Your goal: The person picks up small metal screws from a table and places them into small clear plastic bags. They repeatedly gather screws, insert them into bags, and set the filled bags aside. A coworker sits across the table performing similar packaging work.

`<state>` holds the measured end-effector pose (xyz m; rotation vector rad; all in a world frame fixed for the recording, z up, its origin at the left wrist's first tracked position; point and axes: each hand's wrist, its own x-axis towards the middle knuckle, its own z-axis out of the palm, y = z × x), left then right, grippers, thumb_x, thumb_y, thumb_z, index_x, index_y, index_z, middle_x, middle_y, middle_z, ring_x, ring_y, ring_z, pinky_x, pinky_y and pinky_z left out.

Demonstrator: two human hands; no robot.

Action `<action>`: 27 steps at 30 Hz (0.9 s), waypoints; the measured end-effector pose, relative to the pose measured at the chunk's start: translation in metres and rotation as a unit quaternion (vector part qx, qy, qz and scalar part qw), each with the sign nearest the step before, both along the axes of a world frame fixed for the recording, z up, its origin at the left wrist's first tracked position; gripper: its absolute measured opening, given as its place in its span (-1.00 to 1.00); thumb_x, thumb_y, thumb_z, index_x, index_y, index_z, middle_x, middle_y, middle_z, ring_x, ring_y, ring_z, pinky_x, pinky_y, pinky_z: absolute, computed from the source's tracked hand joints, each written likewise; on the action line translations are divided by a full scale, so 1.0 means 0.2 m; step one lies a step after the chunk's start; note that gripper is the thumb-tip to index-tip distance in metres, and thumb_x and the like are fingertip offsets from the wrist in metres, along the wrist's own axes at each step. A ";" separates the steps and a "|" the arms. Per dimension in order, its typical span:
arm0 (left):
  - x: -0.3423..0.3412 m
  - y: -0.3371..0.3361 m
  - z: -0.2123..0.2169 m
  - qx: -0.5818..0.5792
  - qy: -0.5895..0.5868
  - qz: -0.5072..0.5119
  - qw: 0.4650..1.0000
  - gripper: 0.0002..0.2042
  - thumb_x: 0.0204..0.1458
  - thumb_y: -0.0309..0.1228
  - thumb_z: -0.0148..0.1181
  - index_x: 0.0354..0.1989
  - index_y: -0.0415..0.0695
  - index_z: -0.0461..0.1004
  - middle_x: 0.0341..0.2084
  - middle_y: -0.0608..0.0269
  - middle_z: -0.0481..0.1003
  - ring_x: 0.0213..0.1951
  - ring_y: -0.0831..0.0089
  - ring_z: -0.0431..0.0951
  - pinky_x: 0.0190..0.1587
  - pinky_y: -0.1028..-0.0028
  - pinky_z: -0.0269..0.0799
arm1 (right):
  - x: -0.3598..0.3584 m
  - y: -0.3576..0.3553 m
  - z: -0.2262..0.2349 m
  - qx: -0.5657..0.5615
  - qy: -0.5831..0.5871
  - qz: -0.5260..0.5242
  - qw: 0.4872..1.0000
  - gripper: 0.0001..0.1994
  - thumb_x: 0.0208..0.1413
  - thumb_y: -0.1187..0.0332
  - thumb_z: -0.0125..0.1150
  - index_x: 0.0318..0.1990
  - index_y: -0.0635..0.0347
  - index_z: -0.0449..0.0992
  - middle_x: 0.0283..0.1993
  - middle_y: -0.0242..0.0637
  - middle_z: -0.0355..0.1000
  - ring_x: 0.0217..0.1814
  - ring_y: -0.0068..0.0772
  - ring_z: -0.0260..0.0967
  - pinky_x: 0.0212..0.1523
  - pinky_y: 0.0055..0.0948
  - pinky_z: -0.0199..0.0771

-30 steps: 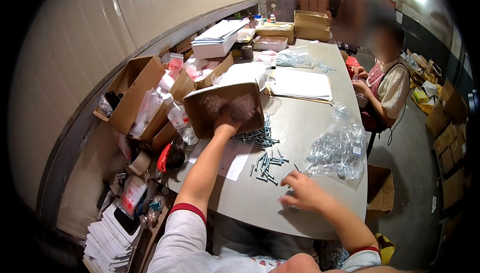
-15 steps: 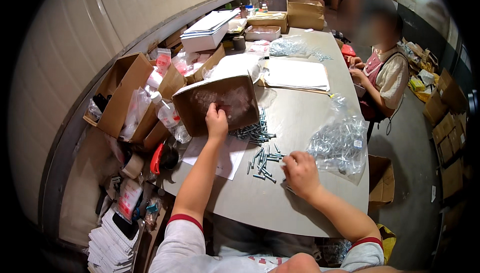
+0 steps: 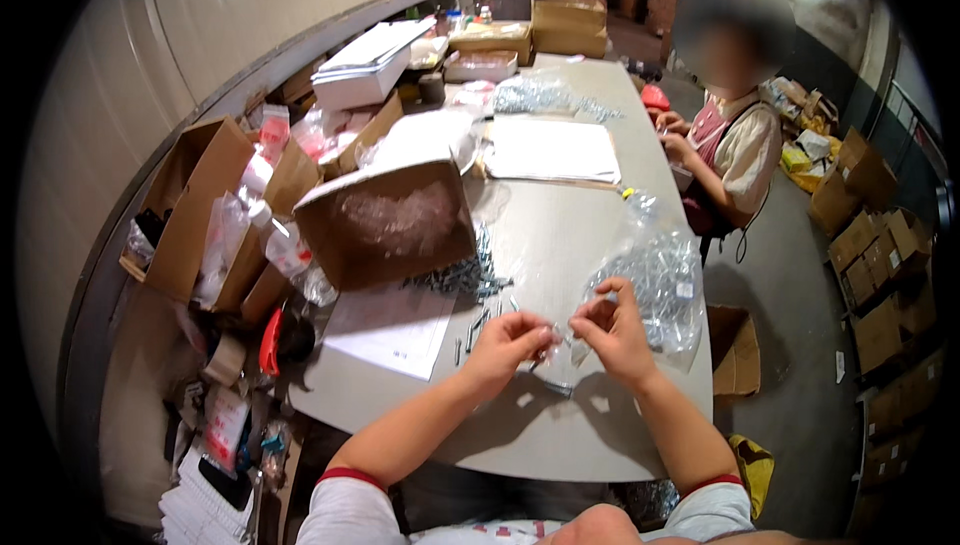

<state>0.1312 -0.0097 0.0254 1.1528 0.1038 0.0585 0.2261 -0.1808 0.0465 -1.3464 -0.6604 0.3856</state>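
Note:
My left hand [image 3: 505, 340] and my right hand [image 3: 610, 325] meet over the grey table [image 3: 560, 235], both pinching a small clear plastic bag [image 3: 558, 337] between them. Dark screws [image 3: 470, 280] lie scattered just beyond my left hand, next to a white paper sheet [image 3: 395, 330]. A cardboard box [image 3: 385, 220] lying on its side with clear bags inside sits behind the screws. A heap of clear bags holding metal parts [image 3: 655, 280] rests right of my right hand.
Another person [image 3: 735, 140] sits at the table's right side, hands at the edge. White paper stacks [image 3: 555, 150], more bagged parts [image 3: 535, 95] and boxes [image 3: 570, 25] fill the far end. Open cartons [image 3: 195, 205] crowd the left; boxes [image 3: 880, 275] stand on the floor at right.
My left hand drew back from the cardboard box toward me. My right hand came in from the screws, and both now hold a small clear bag together.

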 end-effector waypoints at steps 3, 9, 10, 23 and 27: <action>0.01 0.05 0.04 0.015 0.048 -0.046 0.998 -0.83 0.11 -0.37 0.18 -0.34 -0.26 0.51 -0.41 0.21 0.58 -0.42 0.57 0.52 -0.38 0.60 0.40 | 0.05 0.00 0.00 -0.019 -0.039 -0.015 0.999 -0.57 0.03 0.61 0.18 -0.03 0.11 0.10 -0.36 -0.36 0.38 -0.35 -0.60 0.34 -0.29 -0.59 0.40; -0.02 0.02 0.05 0.026 0.057 -0.033 0.997 -0.80 0.16 -0.39 0.09 -0.21 -0.28 0.52 -0.32 0.25 0.57 -0.31 0.58 0.53 -0.31 0.58 0.40 | -0.05 0.03 0.06 -0.213 -0.456 -0.269 0.821 -0.62 -0.13 0.57 0.30 -0.13 0.17 0.32 -0.26 -0.21 0.32 -0.21 -0.21 0.32 -0.16 -0.32 0.33; 0.00 0.02 0.06 0.037 0.057 -0.016 0.998 -0.81 0.16 -0.40 0.08 -0.20 -0.27 0.53 -0.32 0.26 0.57 -0.29 0.58 0.54 -0.29 0.58 0.40 | -0.02 0.05 0.08 -0.171 -0.465 -0.292 0.818 -0.65 -0.22 0.58 0.30 -0.21 0.15 0.39 -0.23 -0.16 0.27 -0.18 -0.07 0.25 -0.14 -0.22 0.28; 0.00 -0.01 0.01 0.171 -0.061 0.071 0.981 -0.82 0.08 -0.42 0.20 -0.37 -0.33 0.53 -0.55 0.35 0.52 -0.49 0.72 0.40 -0.45 0.66 0.32 | -0.11 0.05 0.05 -0.144 -0.325 -0.222 0.908 -0.75 -0.18 0.58 0.31 -0.28 0.22 0.44 -0.45 -0.34 0.25 -0.52 -0.49 0.15 -0.51 -0.51 0.18; -0.02 -0.02 0.02 0.219 -0.079 0.076 0.969 -0.86 0.10 -0.46 0.17 -0.36 -0.31 0.52 -0.54 0.38 0.52 -0.50 0.75 0.37 -0.46 0.67 0.27 | -0.11 0.05 0.03 -0.052 -0.349 -0.081 0.932 -0.71 -0.15 0.59 0.29 -0.20 0.25 0.44 -0.37 -0.25 0.41 -0.41 -0.44 0.36 -0.37 -0.50 0.38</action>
